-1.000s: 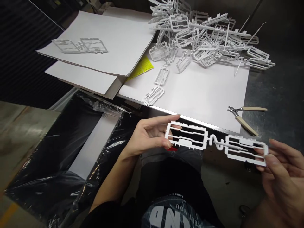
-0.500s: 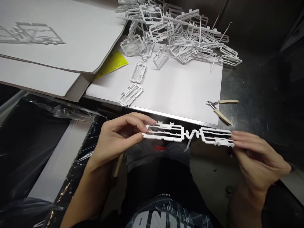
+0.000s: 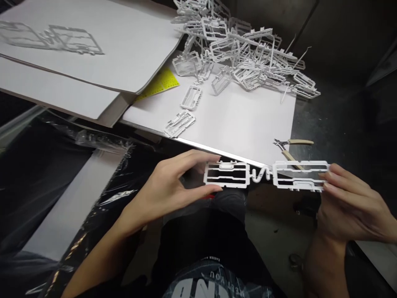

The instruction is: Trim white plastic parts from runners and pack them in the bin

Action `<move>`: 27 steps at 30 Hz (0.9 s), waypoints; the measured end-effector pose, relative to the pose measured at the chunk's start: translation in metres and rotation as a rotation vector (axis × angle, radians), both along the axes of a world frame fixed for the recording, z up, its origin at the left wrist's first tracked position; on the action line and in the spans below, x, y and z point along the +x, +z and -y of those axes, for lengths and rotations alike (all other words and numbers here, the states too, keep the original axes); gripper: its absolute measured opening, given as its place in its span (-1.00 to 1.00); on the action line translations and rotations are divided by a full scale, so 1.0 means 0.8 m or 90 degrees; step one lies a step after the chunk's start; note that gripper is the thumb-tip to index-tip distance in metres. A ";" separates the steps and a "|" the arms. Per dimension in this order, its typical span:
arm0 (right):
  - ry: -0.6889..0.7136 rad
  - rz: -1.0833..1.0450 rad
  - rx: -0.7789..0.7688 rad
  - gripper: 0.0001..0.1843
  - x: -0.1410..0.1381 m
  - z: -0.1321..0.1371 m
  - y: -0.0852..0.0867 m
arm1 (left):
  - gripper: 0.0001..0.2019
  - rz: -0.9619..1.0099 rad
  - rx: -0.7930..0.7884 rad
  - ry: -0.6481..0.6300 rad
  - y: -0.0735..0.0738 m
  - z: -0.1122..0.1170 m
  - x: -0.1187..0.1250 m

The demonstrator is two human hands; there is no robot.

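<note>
My left hand (image 3: 169, 184) grips the left one of two joined white plastic frames (image 3: 228, 185), fingers on its upper edge and thumb on its lower edge. My right hand (image 3: 350, 203) pinches the outer end of the right frame (image 3: 287, 186). A zigzag runner (image 3: 260, 174) links the two frames, which are held level in the air by the table's front edge. Side cutters (image 3: 283, 145) with cream handles lie just beyond the right frame, which partly covers one handle.
A tangled pile of similar white frames (image 3: 223, 49) covers the back of the table. Two single frames, one nearer (image 3: 180, 123) and one behind (image 3: 191, 97), lie on white paper (image 3: 235, 120). Cardboard sheets (image 3: 124, 41) at left carry another joined pair (image 3: 76, 40), beside a yellow sheet (image 3: 163, 81).
Both hands have moved right with the joined frames, which now face me more squarely. My left fingers have spread along the left frame's two long edges. The view has shifted slightly.
</note>
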State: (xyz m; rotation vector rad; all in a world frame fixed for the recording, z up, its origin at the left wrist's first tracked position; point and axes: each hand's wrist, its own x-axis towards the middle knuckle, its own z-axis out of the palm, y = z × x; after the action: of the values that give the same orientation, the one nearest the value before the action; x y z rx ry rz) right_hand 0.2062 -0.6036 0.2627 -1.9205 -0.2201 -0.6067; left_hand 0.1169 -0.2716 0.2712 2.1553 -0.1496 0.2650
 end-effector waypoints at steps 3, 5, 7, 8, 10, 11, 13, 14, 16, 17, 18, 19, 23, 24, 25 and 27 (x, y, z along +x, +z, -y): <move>0.078 0.278 -0.108 -0.72 0.010 -0.011 0.004 | -0.54 0.062 0.026 -0.005 -0.003 -0.002 -0.001; 0.118 0.350 -0.140 -0.68 0.015 -0.015 0.005 | -0.56 0.075 0.042 0.006 -0.004 -0.002 -0.002; 0.127 0.362 -0.155 -0.68 0.023 -0.012 0.005 | -0.58 0.075 0.051 0.017 -0.003 -0.001 -0.002; 0.129 0.347 -0.165 -0.66 0.029 -0.006 0.004 | -0.59 0.075 0.054 0.019 -0.002 -0.001 -0.002; 0.149 0.238 -0.211 -0.46 0.047 0.013 0.001 | -0.60 0.086 0.058 0.031 0.001 -0.001 -0.002; 0.158 0.152 -0.261 -0.27 0.060 0.024 -0.002 | -0.61 0.096 0.063 0.045 0.003 -0.002 -0.002; 0.180 -0.054 -0.441 -0.02 0.087 0.046 -0.008 | -0.61 0.125 0.077 0.076 0.005 -0.003 -0.002; 0.182 -0.142 -0.540 0.00 0.100 0.054 -0.011 | -0.61 0.142 0.085 0.091 0.006 -0.004 -0.002; 0.164 -0.248 -0.688 -0.04 0.119 0.063 -0.013 | -0.59 0.177 0.107 0.114 0.005 -0.006 -0.003; 0.151 -0.278 -0.722 -0.05 0.125 0.064 -0.012 | -0.57 0.195 0.121 0.124 0.004 -0.007 -0.004; 0.141 -0.297 -0.739 -0.04 0.129 0.063 -0.011 | -0.56 0.217 0.136 0.135 0.003 -0.008 -0.005; 0.136 -0.306 -0.751 -0.04 0.133 0.060 -0.009 | -0.54 0.241 0.150 0.144 0.001 -0.009 -0.005; 0.207 -0.281 -0.817 -0.13 0.150 0.044 -0.003 | -0.49 0.331 0.191 0.166 -0.008 -0.010 -0.002; 0.233 -0.278 -0.824 -0.16 0.154 0.041 -0.003 | -0.48 0.347 0.198 0.169 -0.009 -0.010 -0.001; 0.246 -0.281 -0.833 -0.17 0.156 0.039 -0.002 | -0.47 0.360 0.205 0.173 -0.009 -0.010 0.000; 0.227 -0.286 -0.864 -0.22 0.152 0.036 0.000 | -0.46 0.380 0.211 0.179 -0.010 -0.008 0.002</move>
State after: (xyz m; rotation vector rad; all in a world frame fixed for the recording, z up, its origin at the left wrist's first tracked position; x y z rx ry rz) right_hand 0.3281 -0.6320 0.2625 -3.1071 -0.8030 0.3871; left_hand 0.1185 -0.2649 0.2636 2.3594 -0.2411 1.1131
